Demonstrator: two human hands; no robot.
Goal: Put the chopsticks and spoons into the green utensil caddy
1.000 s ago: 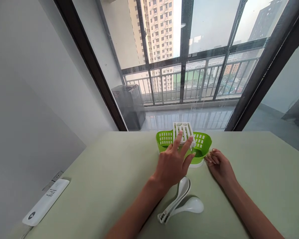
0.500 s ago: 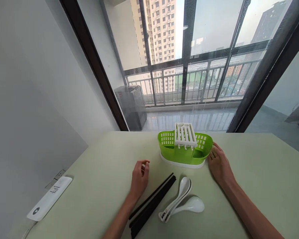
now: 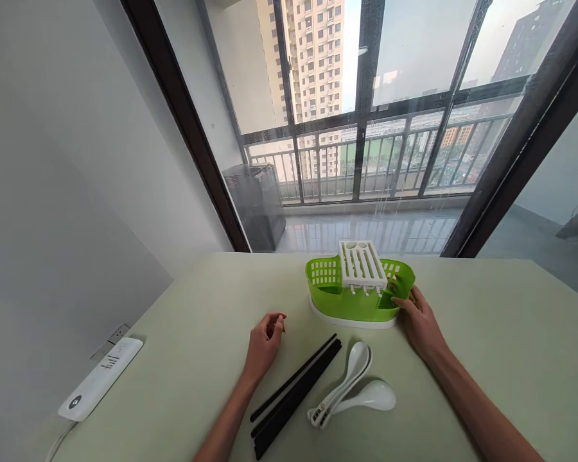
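Observation:
A green cutlery drainer basket [image 3: 327, 303] stands on a white base, with a white slotted rack [image 3: 363, 263] with hooks across its top. My right hand [image 3: 420, 324] grips the basket's right end, the thumb at the front rim and the fingers behind the wall, partly hidden. Left of the basket, my left hand [image 3: 264, 337] rests loosely curled on the table, holding nothing. Several black chopsticks [image 3: 301, 391] lie side by side near my left forearm. Right of them are white spoons [image 3: 350, 378], two stacked and one [image 3: 378, 395] lying aslant under their handles.
All of this sits on a pale green table [image 3: 197, 359]. A white power strip [image 3: 101, 378] with a cord lies at its left side by the wall. Beyond the far edge stands a dark-framed glass window [image 3: 356, 218] facing a balcony.
My right hand has moved from beside the basket's right end to a grip on it, thumb now over the front. The basket's right side appears slightly turned. My left hand barely moves.

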